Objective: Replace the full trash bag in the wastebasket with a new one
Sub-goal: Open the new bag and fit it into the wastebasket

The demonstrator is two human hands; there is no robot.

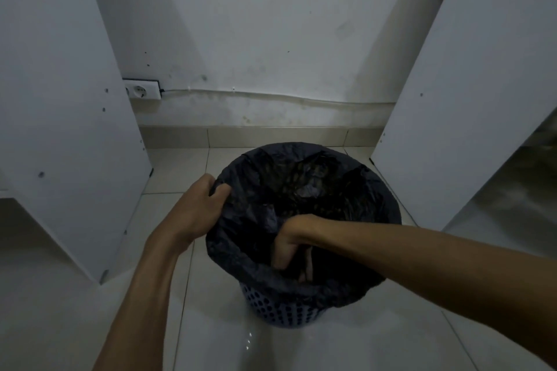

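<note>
Black trash bag (304, 190) sits draped over the rim of the blue perforated wastebasket (283, 309) on the tiled floor (376, 337), left hand (199, 208) pinching its edge on the left side while the right hand (294, 242) reaches down inside, fingers curled, grip hidden there.

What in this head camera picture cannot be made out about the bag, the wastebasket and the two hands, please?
- Contents of the black trash bag: too dark inside to tell.
- Right hand fingers: reach down inside the bag, tips lost in shadow.
- Left hand fingertips: curled over the bag's rim, hidden by plastic.
- Blue wastebasket: mostly covered by the bag's overhang; only the near lower wall shows.
- Whether this bag is old or new: unclear.
</note>
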